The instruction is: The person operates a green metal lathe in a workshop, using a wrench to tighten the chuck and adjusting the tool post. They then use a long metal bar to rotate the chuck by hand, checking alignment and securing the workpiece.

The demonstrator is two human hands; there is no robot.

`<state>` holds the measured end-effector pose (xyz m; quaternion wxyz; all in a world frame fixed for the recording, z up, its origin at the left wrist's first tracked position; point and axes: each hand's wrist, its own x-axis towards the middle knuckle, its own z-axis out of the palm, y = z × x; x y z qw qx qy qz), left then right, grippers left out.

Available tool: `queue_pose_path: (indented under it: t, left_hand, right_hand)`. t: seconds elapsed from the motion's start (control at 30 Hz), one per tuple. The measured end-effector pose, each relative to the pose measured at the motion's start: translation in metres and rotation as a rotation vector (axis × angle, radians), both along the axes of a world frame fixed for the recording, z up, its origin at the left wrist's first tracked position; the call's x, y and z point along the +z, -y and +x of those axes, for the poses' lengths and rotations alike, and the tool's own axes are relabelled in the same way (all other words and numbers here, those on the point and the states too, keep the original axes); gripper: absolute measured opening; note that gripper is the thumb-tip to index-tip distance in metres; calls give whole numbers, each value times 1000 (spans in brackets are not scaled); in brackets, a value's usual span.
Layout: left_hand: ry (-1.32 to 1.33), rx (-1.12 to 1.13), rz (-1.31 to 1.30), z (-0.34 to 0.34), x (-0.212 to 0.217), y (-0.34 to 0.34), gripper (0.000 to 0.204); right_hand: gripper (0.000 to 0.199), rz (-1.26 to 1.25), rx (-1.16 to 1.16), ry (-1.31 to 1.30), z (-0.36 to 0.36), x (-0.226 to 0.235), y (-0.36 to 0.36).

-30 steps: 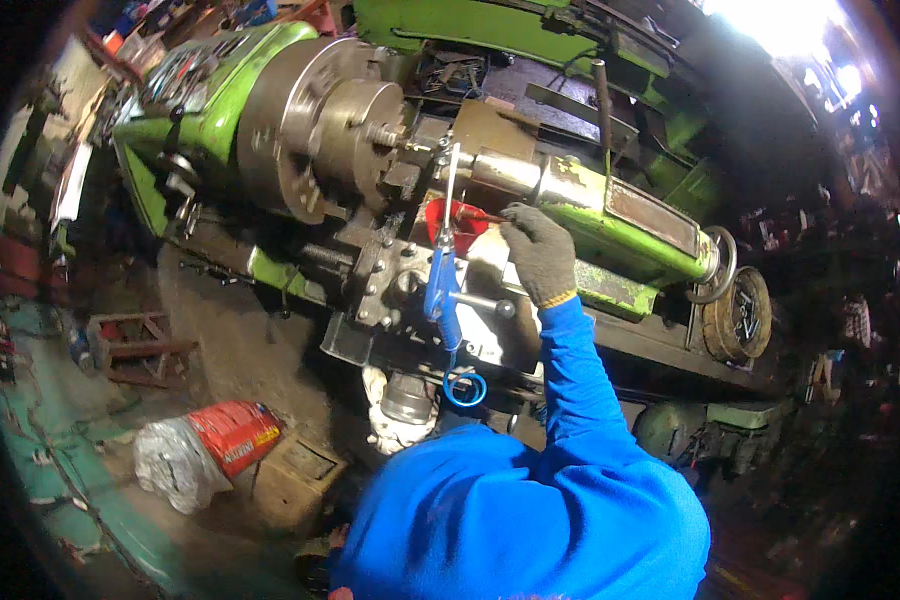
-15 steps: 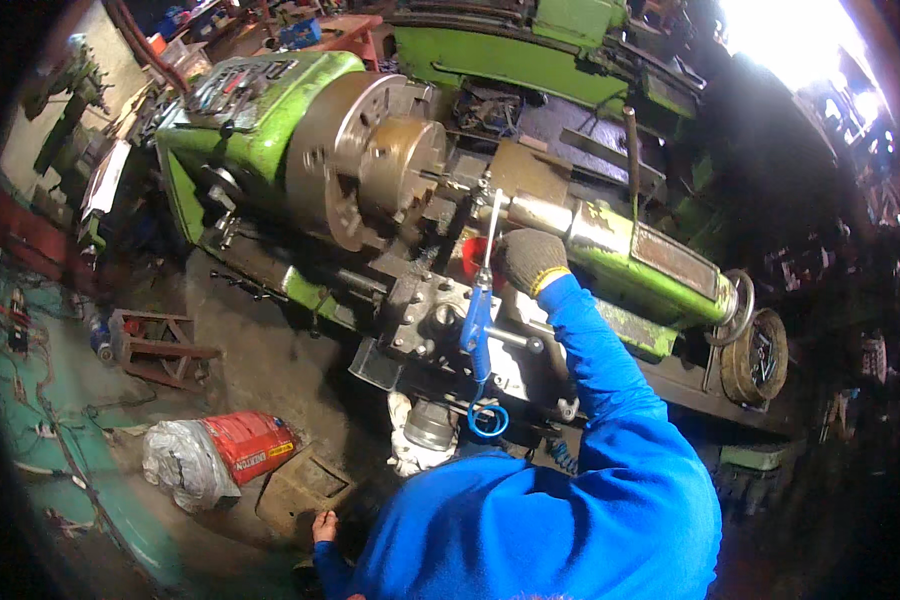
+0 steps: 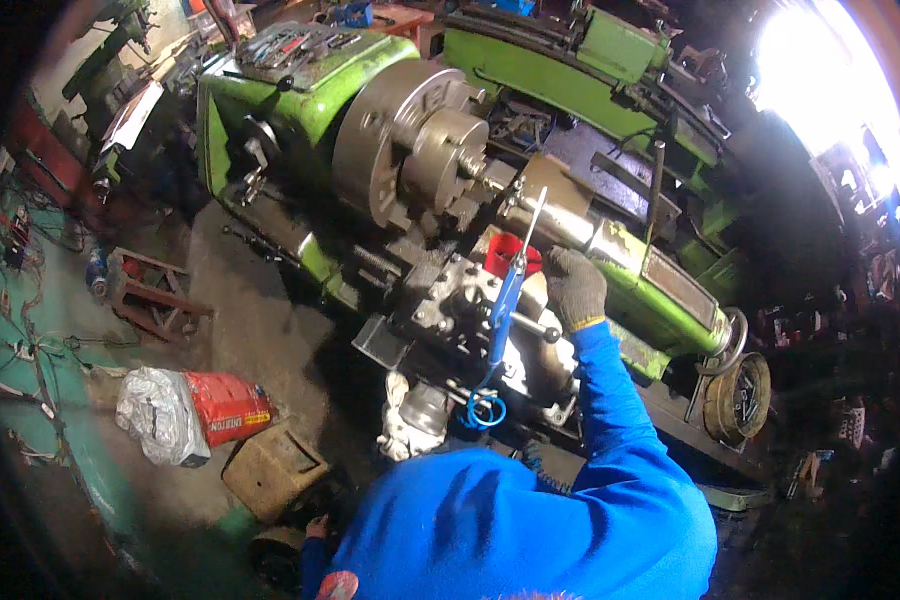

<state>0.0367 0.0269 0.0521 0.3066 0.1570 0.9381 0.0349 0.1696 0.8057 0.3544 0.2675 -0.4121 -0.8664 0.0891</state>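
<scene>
My right hand [image 3: 577, 287], in a grey-brown knitted glove, is curled closed beside a red cup-like container [image 3: 510, 254] on the lathe. Its fingertips are turned away, so what they hold, if anything, is hidden. Just left of the glove, a blue air blow gun [image 3: 507, 305] stands nozzle up, with a coiled blue hose [image 3: 485, 410] below it. Beyond it are the lathe's large steel chuck [image 3: 385, 150] and the green tailstock [image 3: 660, 280]. My left hand [image 3: 317, 527] shows only in part at the lower edge, bare and low; its fingers are too small to read.
The tool post block [image 3: 450, 300] and a lever with a round knob [image 3: 552, 333] lie before me. White cloth [image 3: 400, 430] hangs at the near edge. On the floor at left are a red and silver sack [image 3: 225, 405], a tan box [image 3: 270, 470] and a rusty frame [image 3: 155, 295].
The view has shifted, so the lathe sits further right. My right hand has come back toward me, away from the tailstock quill. The chuck, blurred before, looks sharper and its jaws sit differently.
</scene>
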Motion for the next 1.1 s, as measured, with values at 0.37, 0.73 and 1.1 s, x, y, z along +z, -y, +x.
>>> queue_pose_path:
  t: [0.37,0.73,1.1]
  left_hand:
    - [162,352,509,-74,-17,-6,52]
    - [288,392,447,-56,-30,-32,35]
    - [168,498,206,-14,-42,-6,35]
  right_hand:
    - [22,127,-24,-63,3,11,7]
    - [23,36,-42,-236,20,4,16]
    - [21,441,-136,31,51,0,-61]
